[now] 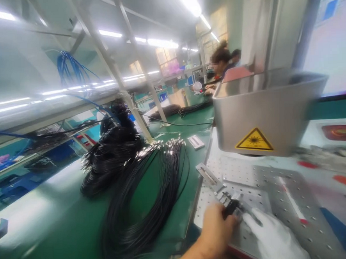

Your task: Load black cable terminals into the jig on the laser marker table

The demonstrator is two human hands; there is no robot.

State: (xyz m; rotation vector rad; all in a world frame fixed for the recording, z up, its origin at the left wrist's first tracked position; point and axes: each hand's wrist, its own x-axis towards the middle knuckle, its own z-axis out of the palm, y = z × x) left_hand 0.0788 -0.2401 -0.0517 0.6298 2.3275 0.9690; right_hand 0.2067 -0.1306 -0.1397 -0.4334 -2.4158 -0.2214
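We pinch one black connector (pixel 231 208) in our left hand (pixel 217 228) at the lower-centre fixture (pixel 224 194), gloved right hand (pixel 270 237) loosely spread beside it, while the large cable bundle (pixel 144 193) at centre left awaits

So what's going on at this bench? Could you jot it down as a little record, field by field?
Left hand: bare left hand grips a small black connector on the perforated metal plate
Right hand: white-gloved right hand rests on the plate beside it
Above: metal machine head with yellow laser warning sticker
Left of plate: black cable bundles on green bench
Background: another person seated
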